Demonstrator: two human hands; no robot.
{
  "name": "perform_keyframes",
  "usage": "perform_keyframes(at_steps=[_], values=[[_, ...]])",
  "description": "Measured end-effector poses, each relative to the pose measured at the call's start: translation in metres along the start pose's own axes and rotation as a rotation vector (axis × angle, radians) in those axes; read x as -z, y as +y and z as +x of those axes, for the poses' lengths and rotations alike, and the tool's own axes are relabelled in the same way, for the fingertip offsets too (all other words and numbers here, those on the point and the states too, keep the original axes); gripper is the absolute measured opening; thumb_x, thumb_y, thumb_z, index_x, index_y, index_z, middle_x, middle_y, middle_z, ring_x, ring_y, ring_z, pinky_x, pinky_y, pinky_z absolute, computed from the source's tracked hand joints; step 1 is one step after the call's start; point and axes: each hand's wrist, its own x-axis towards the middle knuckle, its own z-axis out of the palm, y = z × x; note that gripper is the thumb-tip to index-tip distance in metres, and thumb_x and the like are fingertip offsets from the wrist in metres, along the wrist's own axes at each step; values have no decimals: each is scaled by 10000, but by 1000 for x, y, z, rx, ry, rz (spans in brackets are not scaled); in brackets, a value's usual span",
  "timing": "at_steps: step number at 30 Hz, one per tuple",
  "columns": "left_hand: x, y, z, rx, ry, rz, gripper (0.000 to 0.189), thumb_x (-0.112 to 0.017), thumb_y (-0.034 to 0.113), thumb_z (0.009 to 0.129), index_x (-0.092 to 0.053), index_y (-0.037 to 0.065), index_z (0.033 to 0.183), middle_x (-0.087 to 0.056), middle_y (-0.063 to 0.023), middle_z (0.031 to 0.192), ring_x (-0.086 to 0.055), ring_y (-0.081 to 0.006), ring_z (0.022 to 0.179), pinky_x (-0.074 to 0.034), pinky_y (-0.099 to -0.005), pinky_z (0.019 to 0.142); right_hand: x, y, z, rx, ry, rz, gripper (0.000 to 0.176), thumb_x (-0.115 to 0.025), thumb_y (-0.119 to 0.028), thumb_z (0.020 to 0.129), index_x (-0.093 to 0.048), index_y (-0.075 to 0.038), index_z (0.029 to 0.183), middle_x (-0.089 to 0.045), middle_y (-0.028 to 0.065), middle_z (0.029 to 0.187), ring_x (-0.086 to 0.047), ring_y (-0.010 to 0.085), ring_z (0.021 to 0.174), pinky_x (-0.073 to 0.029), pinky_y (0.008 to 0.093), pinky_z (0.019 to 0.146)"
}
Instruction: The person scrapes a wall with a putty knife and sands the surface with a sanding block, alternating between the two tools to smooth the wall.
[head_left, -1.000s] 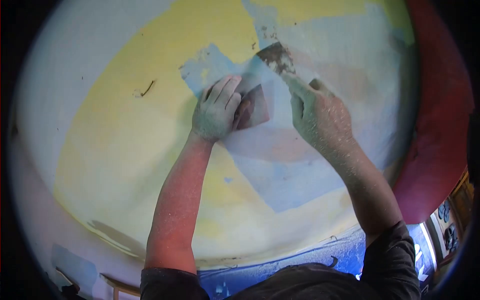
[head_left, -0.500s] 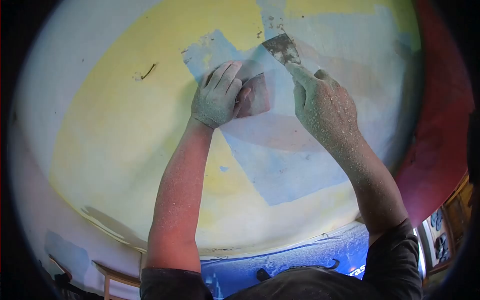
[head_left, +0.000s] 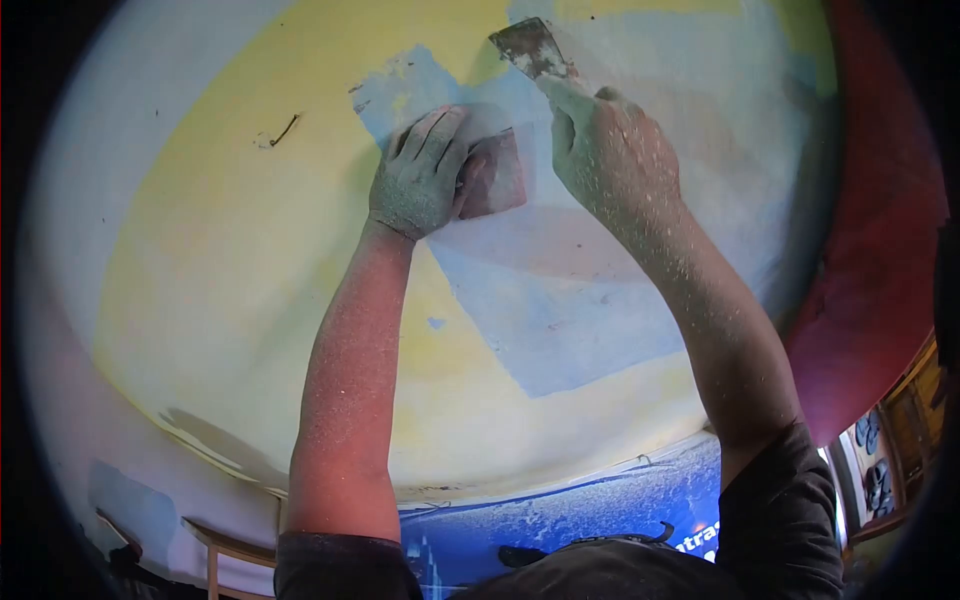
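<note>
Two dust-coated hands are reaching up to a painted wall (head_left: 390, 380). The left hand (head_left: 415, 175) is lying nearly flat, partly open, its fingers almost straight and close together. It is holding a reddish flat piece (head_left: 493, 175) at its thumb side; part of the piece is showing beyond the hand, and the grip beneath is being hidden by the palm. The right hand (head_left: 620, 150) is mostly closing around a scraper (head_left: 530, 48), its index finger extending toward the blade, its other fingers curling under. The handle is being covered by the hand. The scraper's dark, white-smeared blade is tilting up and to the left, above and to the right of the flat piece, apart from it.

Pale dust and flecks are coating both forearms. Dark sleeves (head_left: 785, 510) are covering the upper arms.

Around the hands, the wall is showing yellow and whitish areas. A blue patch (head_left: 560, 335) is spreading below the flat piece; another blue area is lying above the left hand. A small bent hook (head_left: 287, 130) is sticking out farther left.

Farther out, a red surface (head_left: 875, 250) is curving along the right side. A blue banner (head_left: 590, 515), partly dusted white, is running below the wall. A wooden frame (head_left: 240, 545) is standing at lower left, and dark footwear (head_left: 878, 487) is resting at lower right.
</note>
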Motion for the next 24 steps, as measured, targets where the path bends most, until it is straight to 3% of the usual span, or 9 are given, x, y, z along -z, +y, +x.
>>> perform_keyframes(at_steps=[5, 9, 11, 19, 24], values=[[0, -2, -3, -14, -23, 18, 212, -740, 302, 1066, -671, 102, 1072, -678, -105, 1524, -648, -301, 1393, -489, -471, 1103, 3, -2, -28, -56, -36, 6, 376, -612, -217, 1106, -755, -209, 1454, -778, 235, 1069, -780, 466, 936, -630, 579, 836], [-1, -2, -2, -3, 0, -19, 219, -738, 314, 1067, -733, 95, 1049, -680, -110, 1515, -621, -281, 1438, -487, -483, 1135, -2, -7, -12, -65, 3, -19, 371, -606, -224, 1112, -762, -205, 1447, -776, 236, 1062, -781, 459, 958, -624, 581, 855], [-1, -1, -3, -12, -2, -9, 209, -741, 307, 1066, -694, 103, 1058, -687, -105, 1508, -643, -285, 1407, -487, -471, 1118, -9, -11, 11, -18, 67, -58, 370, -615, -210, 1108, -764, -204, 1446, -772, 242, 1035, -782, 455, 958, -624, 572, 858], [0, -1, -3, 9, 15, -20, 222, -740, 312, 1072, -683, 98, 1074, -690, -112, 1515, -667, -287, 1369, -493, -467, 1114, 7, -12, -18, -67, -44, -69, 370, -602, -237, 1120, -758, -214, 1455, -772, 246, 1044, -788, 449, 970, -624, 573, 860], [1, 0, -3, 9, 21, 2, 218, -752, 305, 1062, -692, 96, 1078, -696, -102, 1504, -656, -282, 1384, -492, -465, 1117, 4, -16, 9, 6, 57, -67, 403, -635, -166, 1070, -719, -166, 1464, -776, 278, 1051, -803, 471, 935, -648, 577, 802]])
